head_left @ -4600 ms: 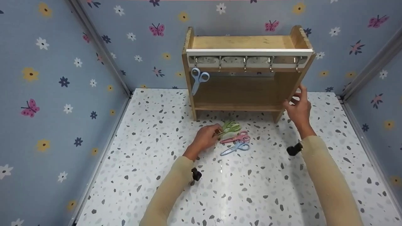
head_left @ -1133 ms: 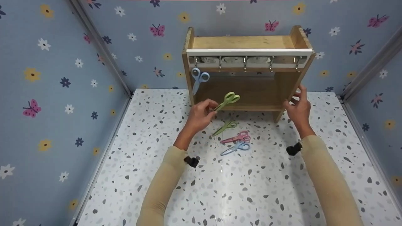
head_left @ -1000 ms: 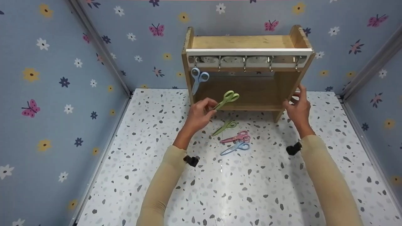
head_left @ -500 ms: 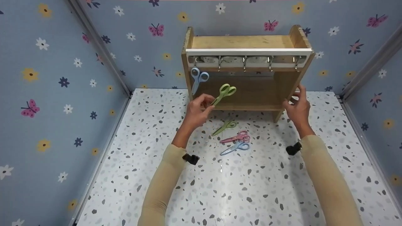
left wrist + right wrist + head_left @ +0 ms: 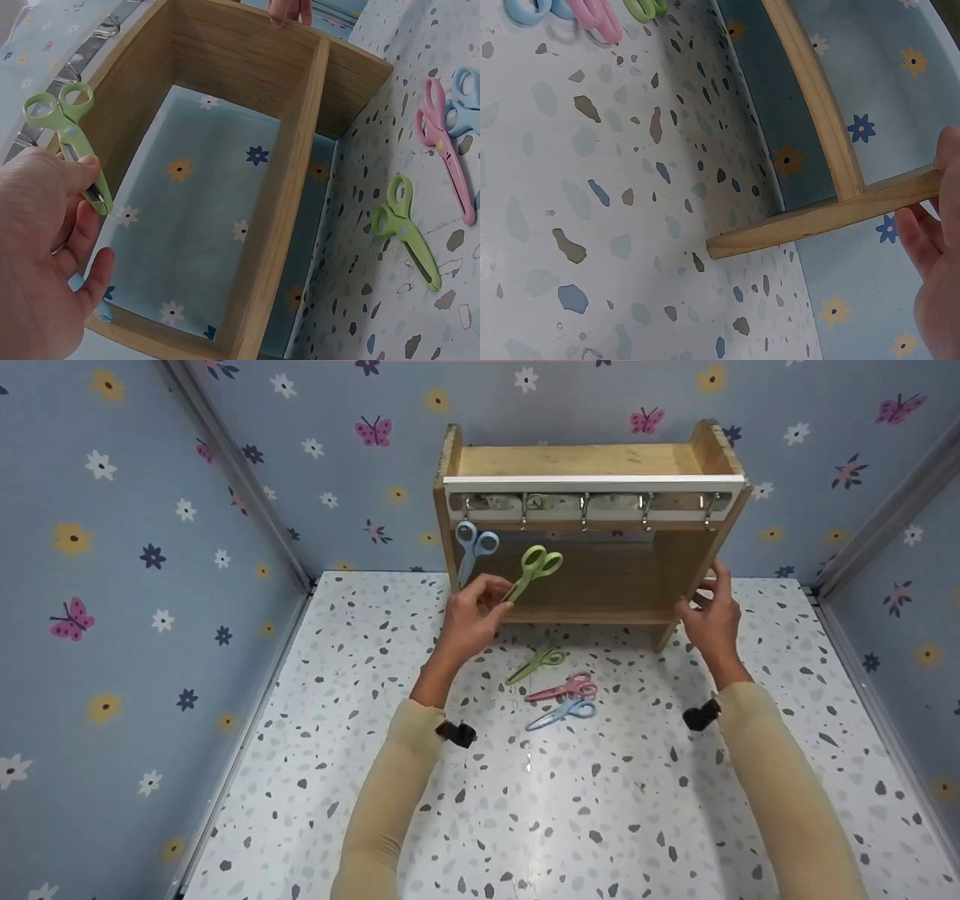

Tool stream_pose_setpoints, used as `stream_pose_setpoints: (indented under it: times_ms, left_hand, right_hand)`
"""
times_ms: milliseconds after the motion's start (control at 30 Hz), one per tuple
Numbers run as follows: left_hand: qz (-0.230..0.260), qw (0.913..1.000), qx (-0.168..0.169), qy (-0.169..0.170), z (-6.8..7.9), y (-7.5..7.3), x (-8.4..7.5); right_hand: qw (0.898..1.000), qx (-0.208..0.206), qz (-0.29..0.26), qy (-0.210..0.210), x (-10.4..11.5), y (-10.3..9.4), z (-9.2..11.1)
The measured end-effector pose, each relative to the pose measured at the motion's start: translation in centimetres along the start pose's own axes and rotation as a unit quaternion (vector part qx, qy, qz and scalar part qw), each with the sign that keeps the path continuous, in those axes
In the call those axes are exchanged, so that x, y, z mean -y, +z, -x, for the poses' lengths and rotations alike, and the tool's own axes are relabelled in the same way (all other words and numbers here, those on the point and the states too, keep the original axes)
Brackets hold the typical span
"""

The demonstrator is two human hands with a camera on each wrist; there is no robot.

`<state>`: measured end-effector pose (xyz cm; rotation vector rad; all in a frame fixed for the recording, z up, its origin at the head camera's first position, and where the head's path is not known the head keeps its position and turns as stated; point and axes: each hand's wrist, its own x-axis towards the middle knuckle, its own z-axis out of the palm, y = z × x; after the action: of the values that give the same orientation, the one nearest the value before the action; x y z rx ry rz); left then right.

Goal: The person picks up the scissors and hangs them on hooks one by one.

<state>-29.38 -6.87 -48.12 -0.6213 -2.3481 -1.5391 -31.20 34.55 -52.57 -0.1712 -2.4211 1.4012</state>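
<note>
My left hand (image 5: 470, 616) pinches a pair of green scissors (image 5: 535, 568) by the blades, handle loops up, in front of the wooden shelf (image 5: 577, 616). In the left wrist view those scissors (image 5: 73, 139) sit between thumb and fingers, close to the metal hooks (image 5: 69, 73). My right hand (image 5: 712, 619) grips the shelf's right side panel, thumb in front and fingers behind, as the right wrist view also shows. Blue scissors (image 5: 474, 547) hang from the leftmost hook. A second green pair (image 5: 537, 664) lies on the table below the shelf.
Pink scissors (image 5: 568, 688) and another blue pair (image 5: 564, 713) lie close together on the speckled table (image 5: 600, 810). Flowered wall panels (image 5: 300, 472) enclose the back and sides. The shelf stands against the back panel.
My left hand has picked one green pair of scissors off the table and raised it toward the hooks, still rising over the last second. The right hand stays on the shelf.
</note>
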Motion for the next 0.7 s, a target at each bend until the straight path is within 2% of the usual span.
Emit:
stream_pose_setpoints:
  times_ms: [467, 700]
  left_hand:
    - [0.022, 0.9997, -0.009, -0.005, -0.57, -0.21, -0.32]
    - [0.03, 0.9989, -0.019, -0.032, -0.85, -0.15, -0.4]
  right_hand:
    - [1.0, 0.0, -0.004, -0.008, -0.08, 0.03, 0.06]
    - [1.0, -0.005, 0.005, -0.022, -0.22, 0.1, 0.09]
